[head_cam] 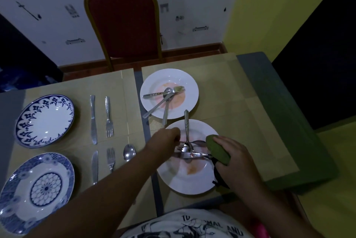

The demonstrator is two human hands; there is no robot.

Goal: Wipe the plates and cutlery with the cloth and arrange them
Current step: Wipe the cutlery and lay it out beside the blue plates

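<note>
A white stained plate (pixel 185 181) lies near me with a knife (pixel 190 154), a fork and a spoon crossed on it. My left hand (pixel 167 137) reaches over its left rim and pinches the end of a piece of that cutlery. My right hand (pixel 235 158) holds a green cloth (pixel 217 149) over the plate's right rim, close to the knife's end. A second white stained plate (pixel 190 83) farther back carries a fork (pixel 163 93) and two spoons. At left, two blue-patterned plates (pixel 45 120) (pixel 36 189) lie beside laid-out knives, forks and a spoon (pixel 129 152).
Beige placemats (pixel 231 91) cover the grey table. A red chair with a gold frame (pixel 123 21) stands at the far side. The table's right edge drops to a yellow floor. A black strap hangs below the cloth.
</note>
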